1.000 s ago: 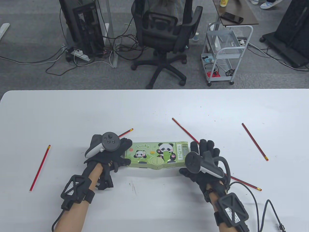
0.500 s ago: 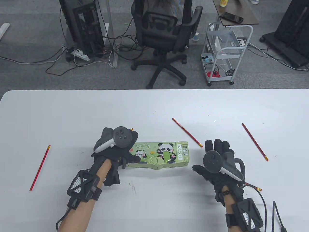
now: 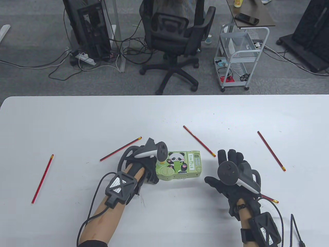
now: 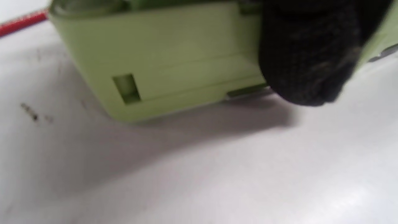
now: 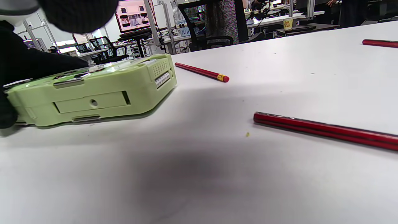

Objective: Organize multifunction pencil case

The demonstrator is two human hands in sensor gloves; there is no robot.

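The green panda pencil case lies closed on the white table. My left hand lies turned over its left half and grips it, with a fingertip pressed on the case's front side. My right hand is open with the fingers spread, just right of the case and not touching it. Red pencils lie loose: one behind the left hand, one behind the case's right end, one at the right. The right wrist view shows the case's right end.
Another red pencil lies far left. One more pencil pokes out from under my right wrist and shows close in the right wrist view. A black cable trails at the bottom right. An office chair and a cart stand beyond the table.
My left hand slid right along the case and rolled over its left half, uncovering the pencil behind it. My right hand let go of the case's right end and moved right.
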